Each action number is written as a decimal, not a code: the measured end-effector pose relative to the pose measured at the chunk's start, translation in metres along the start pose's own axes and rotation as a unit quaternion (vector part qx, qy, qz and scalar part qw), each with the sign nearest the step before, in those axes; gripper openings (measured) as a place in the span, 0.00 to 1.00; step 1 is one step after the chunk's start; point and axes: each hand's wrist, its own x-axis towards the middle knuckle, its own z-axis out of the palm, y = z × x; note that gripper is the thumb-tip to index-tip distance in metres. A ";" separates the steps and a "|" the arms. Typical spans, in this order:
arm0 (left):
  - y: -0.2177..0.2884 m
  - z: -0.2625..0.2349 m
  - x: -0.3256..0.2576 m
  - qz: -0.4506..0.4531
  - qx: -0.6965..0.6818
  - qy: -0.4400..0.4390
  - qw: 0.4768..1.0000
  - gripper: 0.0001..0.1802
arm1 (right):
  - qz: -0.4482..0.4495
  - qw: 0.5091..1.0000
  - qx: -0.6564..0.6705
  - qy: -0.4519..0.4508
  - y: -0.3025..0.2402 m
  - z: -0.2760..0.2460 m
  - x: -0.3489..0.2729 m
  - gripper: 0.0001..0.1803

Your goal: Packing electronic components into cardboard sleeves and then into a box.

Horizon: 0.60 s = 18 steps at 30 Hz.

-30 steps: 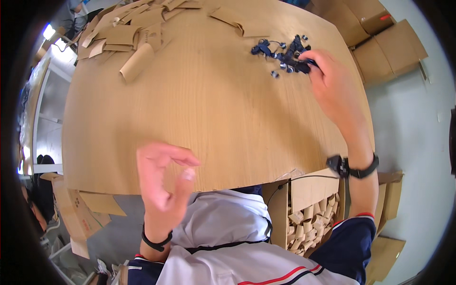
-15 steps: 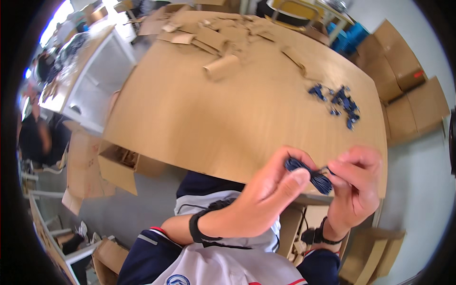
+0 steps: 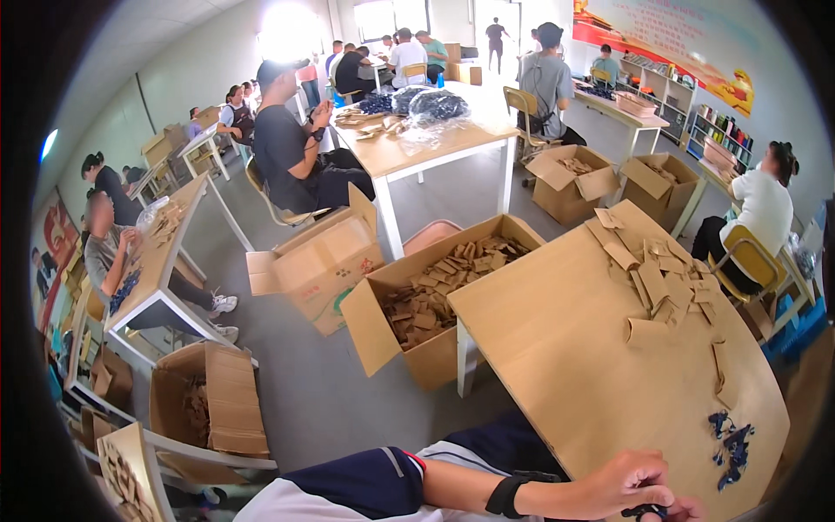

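Note:
Low in the view, at the near edge of my table, my left hand is closed around a small bundle of dark blue cable. Only part of the bundle shows under the fingers. Against its right side are the fingertips of my right hand, closed on the bundle; the lower picture edge cuts off the rest of that hand. Several dark blue cable pieces lie in a loose group on the table to the right. Farther back on the tabletop, flat and folded brown cardboard sleeves are heaped.
Left of my table stands an open carton full of cardboard pieces. Another carton is beside it. A person sits at a white-legged table bearing bagged cables. Other people work at tables around the room.
The view has swung left and up, so the room and its people now show. My hands and the cable bundle now sit at the bottom edge, still together.

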 end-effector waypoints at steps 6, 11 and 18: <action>0.004 -0.004 0.008 0.019 -0.001 0.015 1.000 0.14 | 0.036 0.999 -0.026 -0.030 0.005 -0.005 0.006 0.15; 0.003 -0.002 0.015 0.109 0.012 -0.004 0.994 0.14 | -0.009 0.997 -0.057 0.058 0.008 0.000 0.010 0.17; -0.003 -0.004 0.017 0.178 0.178 -0.032 0.967 0.12 | -0.071 0.982 -0.107 0.141 0.023 0.000 0.020 0.19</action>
